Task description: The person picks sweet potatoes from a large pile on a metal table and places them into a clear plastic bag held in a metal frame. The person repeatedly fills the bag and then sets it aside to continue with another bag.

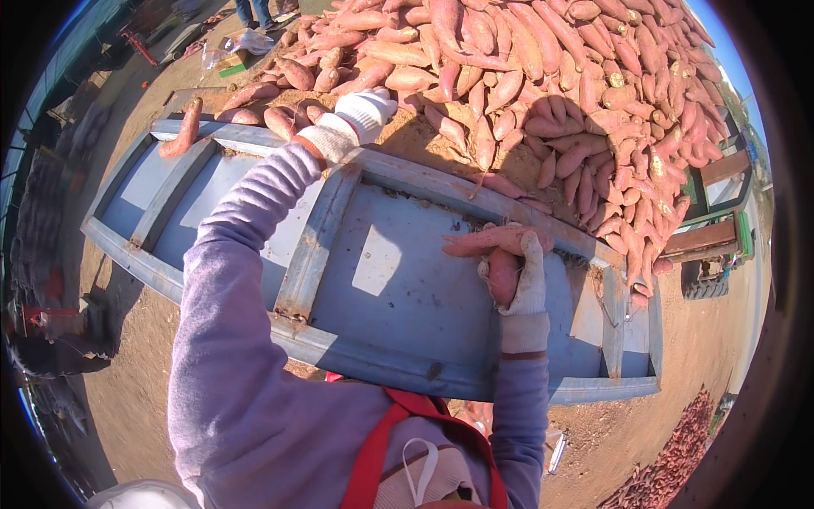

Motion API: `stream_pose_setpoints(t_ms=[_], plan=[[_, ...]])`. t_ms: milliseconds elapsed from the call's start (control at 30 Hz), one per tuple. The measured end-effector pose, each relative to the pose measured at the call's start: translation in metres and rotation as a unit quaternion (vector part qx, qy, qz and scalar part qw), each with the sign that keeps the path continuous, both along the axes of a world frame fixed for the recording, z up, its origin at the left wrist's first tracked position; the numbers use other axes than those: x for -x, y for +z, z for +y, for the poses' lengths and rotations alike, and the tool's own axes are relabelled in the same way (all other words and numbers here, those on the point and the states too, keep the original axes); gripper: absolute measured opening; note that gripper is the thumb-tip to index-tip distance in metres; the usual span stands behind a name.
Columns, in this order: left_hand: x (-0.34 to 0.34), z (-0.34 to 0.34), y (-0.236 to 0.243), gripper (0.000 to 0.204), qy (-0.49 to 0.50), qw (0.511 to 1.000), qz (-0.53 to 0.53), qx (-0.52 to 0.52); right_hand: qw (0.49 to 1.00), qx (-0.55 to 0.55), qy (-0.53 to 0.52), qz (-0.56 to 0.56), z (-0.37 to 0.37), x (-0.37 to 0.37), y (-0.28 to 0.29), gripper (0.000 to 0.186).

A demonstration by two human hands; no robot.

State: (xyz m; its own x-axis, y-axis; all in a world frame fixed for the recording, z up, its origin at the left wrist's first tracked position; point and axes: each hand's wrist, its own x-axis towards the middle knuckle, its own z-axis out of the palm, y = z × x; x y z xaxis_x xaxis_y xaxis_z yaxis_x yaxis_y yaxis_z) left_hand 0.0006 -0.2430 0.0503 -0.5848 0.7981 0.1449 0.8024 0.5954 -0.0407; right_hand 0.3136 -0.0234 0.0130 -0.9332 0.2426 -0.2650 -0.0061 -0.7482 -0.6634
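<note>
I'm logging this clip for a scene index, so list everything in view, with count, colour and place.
sweet potatoes in pile: too many to count, pink-orange, heaped on the bed past the flap
metal flap: one, grey-blue, ribbed, lowered flat in front of the person
sweet potatoes in hand: two, pink-orange, over the flap's right part
stray sweet potato: one, on the flap's far left edge
second pile: many, reddish, on the ground at lower right
dirt ground: brown, around the flap
green machine: one, at far right
left hand: white glove, reaching into the pile
right hand: white glove, grip closed on two sweet potatoes
</note>
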Motion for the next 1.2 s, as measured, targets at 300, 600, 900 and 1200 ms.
stream_pose_setpoints(t_ms=[300,600,900,1200], plan=[[0.070,-0.080,-0.028,0.045,0.094,0.982,-0.037,0.161,0.981,-0.117,-0.156,-0.009,0.042,-0.043,0.027,0.058],[0.058,-0.010,-0.035,0.079,0.126,0.976,-0.162,0.069,0.968,-0.052,-0.246,-0.001,0.056,-0.067,0.042,0.066],[0.061,0.035,-0.065,0.067,0.044,0.982,-0.144,-0.111,0.901,-0.174,-0.373,0.138,0.051,-0.188,0.053,0.057],[-0.322,0.204,0.035,0.046,-0.246,0.738,-0.626,0.053,0.863,-0.002,-0.434,0.259,-0.042,-0.292,-0.003,0.027]])
